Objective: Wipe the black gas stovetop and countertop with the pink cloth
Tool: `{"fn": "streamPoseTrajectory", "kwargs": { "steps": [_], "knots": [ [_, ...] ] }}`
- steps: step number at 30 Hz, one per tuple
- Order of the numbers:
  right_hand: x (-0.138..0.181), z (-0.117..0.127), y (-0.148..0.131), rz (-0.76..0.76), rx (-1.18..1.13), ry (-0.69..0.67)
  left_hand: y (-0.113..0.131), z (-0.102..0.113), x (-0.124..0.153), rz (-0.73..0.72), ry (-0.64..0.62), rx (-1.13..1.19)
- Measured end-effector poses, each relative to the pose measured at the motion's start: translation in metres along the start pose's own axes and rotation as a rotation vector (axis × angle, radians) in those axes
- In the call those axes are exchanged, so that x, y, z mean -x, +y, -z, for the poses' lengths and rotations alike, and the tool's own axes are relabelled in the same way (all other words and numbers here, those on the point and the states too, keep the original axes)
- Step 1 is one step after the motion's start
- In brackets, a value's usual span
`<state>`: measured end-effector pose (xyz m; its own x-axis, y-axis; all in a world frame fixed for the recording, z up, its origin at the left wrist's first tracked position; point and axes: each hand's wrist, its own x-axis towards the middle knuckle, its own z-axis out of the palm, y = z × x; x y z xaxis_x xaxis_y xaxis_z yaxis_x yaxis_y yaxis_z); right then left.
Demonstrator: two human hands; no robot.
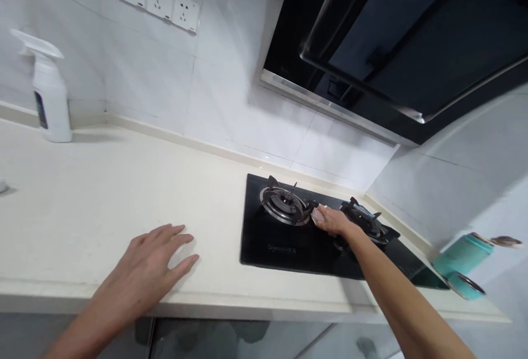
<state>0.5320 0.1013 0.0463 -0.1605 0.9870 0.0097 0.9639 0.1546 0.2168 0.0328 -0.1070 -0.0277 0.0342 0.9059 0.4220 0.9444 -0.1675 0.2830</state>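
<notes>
The right grip (331, 220), nearer, was closed around a soft, crumpled white cloth (317, 216) showing at its nine o'clock, long axis unclear, over the glossy black hob (264, 238). The round, metal-ringed burner (284, 205) lay just beside, near ten o'clock. Well apart, near nine, the left grip (154, 254) spread its fingers, holding nothing, over the smooth cream table (144, 183).
</notes>
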Motion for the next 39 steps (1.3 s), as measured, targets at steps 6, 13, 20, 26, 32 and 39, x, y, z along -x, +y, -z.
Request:
{"fn": "streamPoseTrajectory", "kwargs": {
  "steps": [6, 13, 20, 26, 32, 39],
  "knots": [
    [0.04, 0.01, -0.029, 0.07, 0.063, 0.039, 0.013, 0.011, 0.001, 0.003, 0.007, 0.048],
    [0.076, 0.01, -0.059, 0.206, 0.063, 0.143, 0.022, 0.016, 0.004, 0.001, 0.015, 0.025],
    [0.124, 0.022, -0.119, 0.286, 0.005, 0.229, 0.021, 0.015, 0.003, -0.017, 0.015, -0.002],
    [0.161, 0.054, -0.216, 0.519, -0.154, 0.278, 0.017, 0.01, 0.0, -0.032, 0.04, -0.02],
    [0.159, 0.051, -0.294, 0.779, -0.414, 0.371, 0.005, 0.011, -0.006, -0.019, -0.009, -0.055],
    [0.174, 0.023, -0.241, 0.484, -0.491, 0.444, -0.007, 0.009, -0.011, -0.027, -0.035, -0.093]
  ]
}}
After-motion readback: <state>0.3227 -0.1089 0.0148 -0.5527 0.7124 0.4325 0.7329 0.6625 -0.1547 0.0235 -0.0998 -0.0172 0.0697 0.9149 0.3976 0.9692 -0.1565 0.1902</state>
